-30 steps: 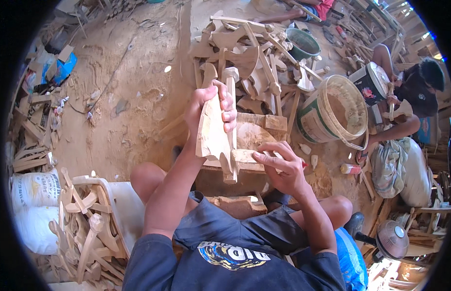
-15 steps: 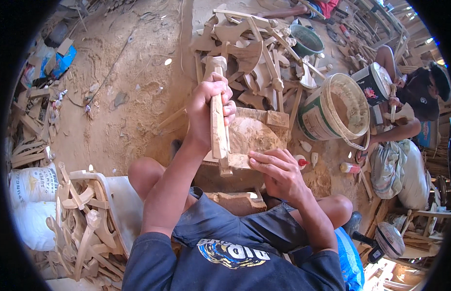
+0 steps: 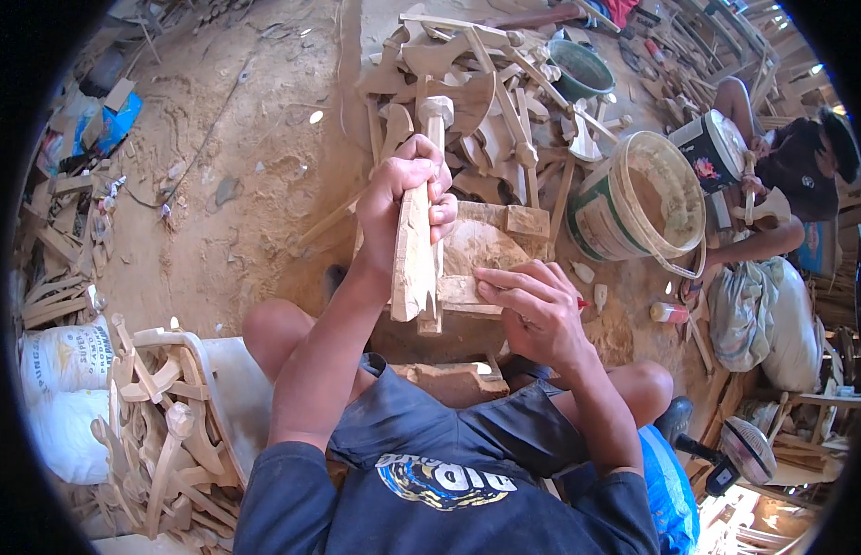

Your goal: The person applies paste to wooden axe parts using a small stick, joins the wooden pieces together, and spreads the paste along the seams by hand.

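wooden piece (image 3: 413, 264) turned in left fingers (image 3: 441, 211); pale, knob-ended, faceted

Dusty brown floor (image 3: 264, 120), slatted wall (image 3: 787, 57)

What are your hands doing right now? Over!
Left hand: gripping carved wooden piece. Right hand: touching small pale piece. Wood pile beyond; large bucket off to the right.

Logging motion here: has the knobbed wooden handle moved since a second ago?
Yes, slightly: the knobbed wooden handle has shifted up the picture, judged against the large bucket.
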A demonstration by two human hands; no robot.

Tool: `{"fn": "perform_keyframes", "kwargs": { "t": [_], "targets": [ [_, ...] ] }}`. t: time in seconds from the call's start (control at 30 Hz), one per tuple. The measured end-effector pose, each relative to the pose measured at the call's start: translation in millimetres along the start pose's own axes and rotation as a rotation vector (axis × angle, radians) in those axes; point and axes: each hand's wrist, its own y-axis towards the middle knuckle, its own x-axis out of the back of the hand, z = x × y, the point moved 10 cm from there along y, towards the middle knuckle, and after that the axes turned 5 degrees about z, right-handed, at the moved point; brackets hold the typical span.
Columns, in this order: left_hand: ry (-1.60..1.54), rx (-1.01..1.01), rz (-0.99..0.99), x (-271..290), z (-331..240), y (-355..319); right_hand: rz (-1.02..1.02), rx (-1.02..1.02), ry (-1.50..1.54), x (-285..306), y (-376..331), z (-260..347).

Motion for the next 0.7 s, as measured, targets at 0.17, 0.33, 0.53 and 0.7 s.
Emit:
{"fn": "perform_keyframes", "kwargs": {
  "t": [0.17,0.33,0.53,0.7],
  "targets": [
    [0.055,-0.015,-0.049,7,-2,1,0.099,0.078,-0.094,-4,-2,9],
    [0.076,-0.010,-0.031,5,-1,-1,0.142,0.102,-0.125,-3,-5,17],
    [-0.033,0.051,0.048,17,-2,-2,0.150,0.164,-0.112,-6,-15,26],
    [-0.222,0.040,0.096,10,-11,1,0.188,0.214,0.038,-17,-21,31]
  ]
}}
